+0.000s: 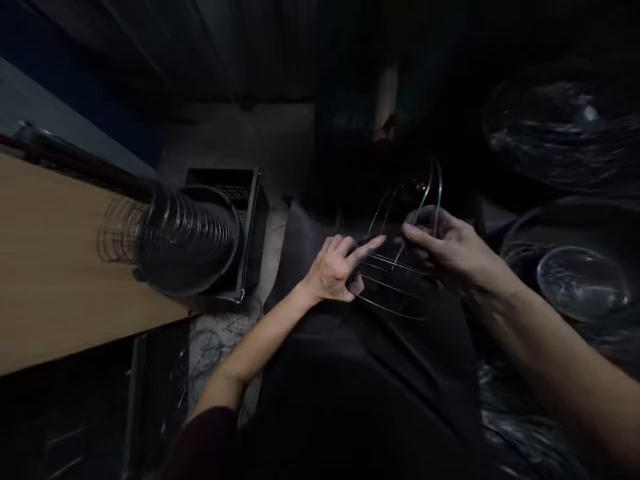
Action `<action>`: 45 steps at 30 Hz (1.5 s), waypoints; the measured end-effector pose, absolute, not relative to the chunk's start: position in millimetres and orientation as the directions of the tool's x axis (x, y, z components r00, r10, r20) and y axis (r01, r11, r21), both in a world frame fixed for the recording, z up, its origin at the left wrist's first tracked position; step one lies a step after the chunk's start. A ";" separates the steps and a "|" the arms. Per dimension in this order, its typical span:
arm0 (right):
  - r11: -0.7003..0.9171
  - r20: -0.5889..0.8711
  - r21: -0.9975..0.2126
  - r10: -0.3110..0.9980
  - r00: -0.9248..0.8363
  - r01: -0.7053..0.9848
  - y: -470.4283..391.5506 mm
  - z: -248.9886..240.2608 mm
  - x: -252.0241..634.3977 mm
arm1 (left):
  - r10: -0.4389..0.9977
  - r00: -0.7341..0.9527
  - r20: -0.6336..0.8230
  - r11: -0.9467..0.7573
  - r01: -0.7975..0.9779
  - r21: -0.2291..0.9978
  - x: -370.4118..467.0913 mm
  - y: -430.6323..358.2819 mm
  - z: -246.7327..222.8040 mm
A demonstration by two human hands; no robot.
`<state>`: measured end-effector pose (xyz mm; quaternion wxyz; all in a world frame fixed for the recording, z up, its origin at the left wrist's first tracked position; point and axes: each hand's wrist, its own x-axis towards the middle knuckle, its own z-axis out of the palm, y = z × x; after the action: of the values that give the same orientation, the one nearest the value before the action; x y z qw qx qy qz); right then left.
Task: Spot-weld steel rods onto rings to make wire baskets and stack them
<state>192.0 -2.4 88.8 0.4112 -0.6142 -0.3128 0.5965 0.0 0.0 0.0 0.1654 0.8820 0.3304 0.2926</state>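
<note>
Near the middle, my left hand (337, 268) has its index finger stretched out and its other fingers curled round the ends of several thin curved metal wires (393, 285). To its right my right hand (445, 243) pinches a bent metal wire piece (427, 193) between thumb and fingers. The bent piece stands up from the hand in two narrow loops, and its lower end crosses the curved wires. Dark background hides where the wires end.
At the left, a coil of wire rings (187, 223) leans over a round container beside a black crate (253, 233). A tan board (65, 267) lies further left. Round containers (583, 280) with shiny metal pieces stand at the right.
</note>
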 end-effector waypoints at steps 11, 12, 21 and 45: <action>-0.320 -0.348 -0.901 0.936 0.048 -0.293 77.8 102.3 215.6 | 0.702 0.498 0.509 -0.707 0.401 0.582 25.7 74.2 16.8; -0.317 -0.345 -0.906 0.937 0.055 -0.280 81.8 102.1 216.3 | 0.703 0.490 0.516 -0.706 0.392 0.589 26.6 79.1 17.7; -0.289 -0.314 -0.923 0.948 0.062 -0.254 130.2 97.0 220.5 | 0.704 0.311 0.638 -0.695 0.120 0.709 34.0 133.8 1.5; -0.228 -0.259 -0.942 0.961 0.101 -0.246 179.7 86.2 228.7 | 0.741 0.356 0.569 -0.634 0.092 0.768 38.8 187.0 2.7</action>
<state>228.7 179.7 86.2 0.5212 -0.5279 -0.3383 0.5790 38.8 187.0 2.7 0.3270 0.7555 0.2759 0.4961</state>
